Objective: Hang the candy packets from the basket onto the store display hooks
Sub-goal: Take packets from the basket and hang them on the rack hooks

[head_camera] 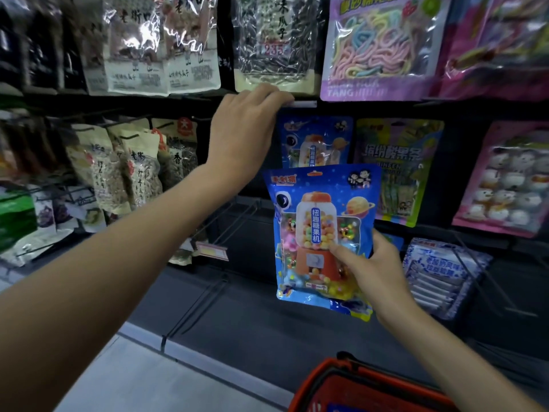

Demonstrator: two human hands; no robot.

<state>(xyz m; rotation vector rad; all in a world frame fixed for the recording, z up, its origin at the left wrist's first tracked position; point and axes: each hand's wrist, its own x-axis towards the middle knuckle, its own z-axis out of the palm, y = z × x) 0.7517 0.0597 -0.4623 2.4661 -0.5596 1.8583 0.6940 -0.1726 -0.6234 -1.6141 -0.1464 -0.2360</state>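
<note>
Mid-task, the right hand (pixel 375 269) grips a blue candy packet (pixel 322 233) not yet hung, the left hand (pixel 243 135) closes on the hook's tag (pixel 304 104), while one matching packet (pixel 316 141) hangs behind and the basket (pixel 315 385) waits below.

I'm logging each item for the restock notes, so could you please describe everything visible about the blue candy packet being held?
The blue candy packet is a glossy plastic pouch printed with an orange gumball machine, planets and white characters; colourful round candies show through its clear window. It is upright, tilted slightly, in front of an identical hanging packet. The right hand grips its lower right edge. It is not yet on a hook.
</note>
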